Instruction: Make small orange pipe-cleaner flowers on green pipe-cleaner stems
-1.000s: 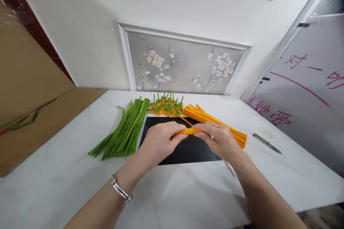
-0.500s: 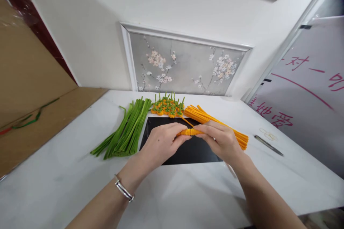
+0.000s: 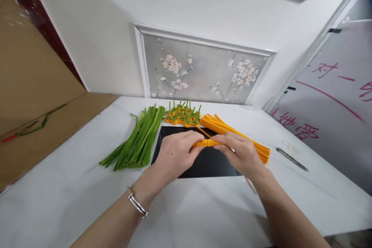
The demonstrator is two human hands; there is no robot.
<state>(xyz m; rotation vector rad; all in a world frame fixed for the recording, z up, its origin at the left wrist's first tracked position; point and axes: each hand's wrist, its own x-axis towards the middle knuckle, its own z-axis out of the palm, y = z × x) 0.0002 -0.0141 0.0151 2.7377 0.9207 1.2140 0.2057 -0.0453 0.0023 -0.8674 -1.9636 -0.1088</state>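
Note:
A coiled orange fuzzy strip (image 3: 207, 143) is pinched at its left end by my left hand (image 3: 181, 151) and at its right end by my right hand (image 3: 236, 149). Both hands are above a black mat (image 3: 203, 166). Behind the mat stand several small orange pumpkin shapes with green stems (image 3: 183, 114). A bundle of green fuzzy stems (image 3: 139, 139) lies left of the mat. To the right, a bundle of orange fuzzy stems (image 3: 221, 126) is partly hidden by my right hand.
Tweezers (image 3: 292, 159) and thin pale loops (image 3: 291, 147) lie on the right of the white table (image 3: 87, 201). Brown cardboard (image 3: 58, 131) is at the left. A wall with a floral panel (image 3: 200, 69) rises behind, and a board with red writing (image 3: 334, 85) stands at the right.
The view has shifted slightly, so the surroundings appear a little further right. Both hands keep their pinch on the orange strip, with hardly any visible movement.

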